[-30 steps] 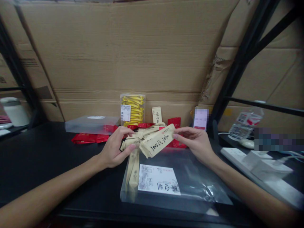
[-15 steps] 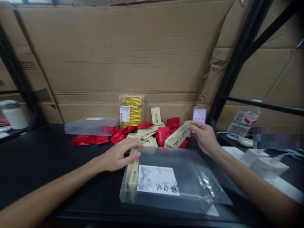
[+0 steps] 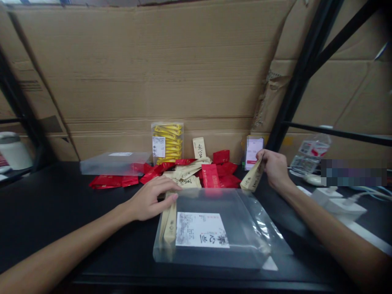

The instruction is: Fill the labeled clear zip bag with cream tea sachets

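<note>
A clear plastic box (image 3: 239, 228) with a white printed label (image 3: 202, 230) lies flat in front of me. Cream packets (image 3: 170, 222) stand inside its left end. At the far left corner of the box, my left hand (image 3: 156, 198) holds it, fingers over the edge and thumb on top. My right hand (image 3: 275, 168), beyond the box's far right corner, pinches a cream packet with dark writing (image 3: 252, 177) by its upper end; the packet hangs tilted. Behind the box lies a pile of red packets (image 3: 210, 176) and loose cream packets (image 3: 186, 181).
An upright clear box of yellow packets (image 3: 168, 143) stands against the cardboard wall (image 3: 165, 65). Another clear box (image 3: 104, 163) lies at left on red packets. At right are a phone (image 3: 254, 151), a water bottle (image 3: 310, 153), white chargers (image 3: 333, 200) and a black metal frame (image 3: 301, 77).
My right hand has moved right with the cream packet, away from the pile and towards the phone, and the packet has turned steeper. My left hand stays on the box.
</note>
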{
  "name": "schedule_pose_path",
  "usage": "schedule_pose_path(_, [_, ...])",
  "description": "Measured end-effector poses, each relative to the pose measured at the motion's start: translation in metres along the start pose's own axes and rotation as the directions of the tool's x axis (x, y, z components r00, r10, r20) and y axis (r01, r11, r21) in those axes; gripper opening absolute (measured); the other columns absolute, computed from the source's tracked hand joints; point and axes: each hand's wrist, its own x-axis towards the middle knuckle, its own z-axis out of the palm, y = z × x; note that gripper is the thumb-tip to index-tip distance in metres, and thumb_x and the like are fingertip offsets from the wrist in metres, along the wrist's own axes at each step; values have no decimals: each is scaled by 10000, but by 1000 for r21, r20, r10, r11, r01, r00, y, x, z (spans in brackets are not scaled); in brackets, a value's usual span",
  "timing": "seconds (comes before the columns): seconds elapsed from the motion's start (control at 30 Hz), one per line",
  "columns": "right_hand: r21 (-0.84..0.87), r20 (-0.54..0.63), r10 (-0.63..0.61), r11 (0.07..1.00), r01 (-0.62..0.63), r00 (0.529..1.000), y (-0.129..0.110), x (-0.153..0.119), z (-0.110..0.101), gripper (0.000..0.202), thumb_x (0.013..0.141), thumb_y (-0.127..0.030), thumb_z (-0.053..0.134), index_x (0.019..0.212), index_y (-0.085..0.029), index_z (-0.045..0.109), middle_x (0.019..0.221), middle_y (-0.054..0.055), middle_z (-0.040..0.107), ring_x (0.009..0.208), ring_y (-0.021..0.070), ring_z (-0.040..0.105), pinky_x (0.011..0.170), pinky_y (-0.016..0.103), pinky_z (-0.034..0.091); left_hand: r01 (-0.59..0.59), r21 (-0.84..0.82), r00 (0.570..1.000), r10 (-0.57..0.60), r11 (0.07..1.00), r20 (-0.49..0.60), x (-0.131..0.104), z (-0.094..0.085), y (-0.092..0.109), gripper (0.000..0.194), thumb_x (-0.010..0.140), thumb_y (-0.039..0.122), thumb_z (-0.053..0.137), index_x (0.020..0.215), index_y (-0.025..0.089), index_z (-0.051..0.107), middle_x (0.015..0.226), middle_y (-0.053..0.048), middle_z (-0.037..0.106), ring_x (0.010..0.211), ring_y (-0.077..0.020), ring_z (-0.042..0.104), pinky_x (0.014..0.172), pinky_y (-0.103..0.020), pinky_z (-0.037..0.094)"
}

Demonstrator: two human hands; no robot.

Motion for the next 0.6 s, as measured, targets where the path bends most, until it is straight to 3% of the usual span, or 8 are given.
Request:
schedule_pose_path(0.37, [-182, 45, 57, 982, -48, 997, 9, 3, -8, 138, 724, -280, 562, 603, -220, 591, 527, -14, 508, 511, 147, 451, 444, 252, 316, -51, 139, 997, 58, 989, -43, 0, -6, 2, 225, 1035, 272, 536, 1006, 177, 738, 959, -67, 758, 902, -220, 682, 825, -387, 507])
schedule_pose_path(0.5, [-175, 160, 161, 976, -132, 974, 15, 0, -1, 127, 715, -304, 602, 634, -206, 611, 556, -16, 518, 518, 134, 455, 440, 241, 325, -74, 194, 994, 89, 978, -69, 1, -7, 2, 244, 1031, 258, 535, 946, 178, 750, 891, -63, 761, 829, -207, 685, 780, -369, 520])
schedule_pose_path(0.6, [-150, 293, 269, 961, -233, 918, 18, -6, 5, 121, 707, -321, 620, 691, -201, 610, 541, -35, 473, 449, 110, 371, 385, 243, 253, -80, 236, 989, 107, 969, -104, 2, -7, 2, 272, 1027, 247, 529, 885, 182, 752, 805, -53, 745, 749, -191, 669, 743, -351, 524])
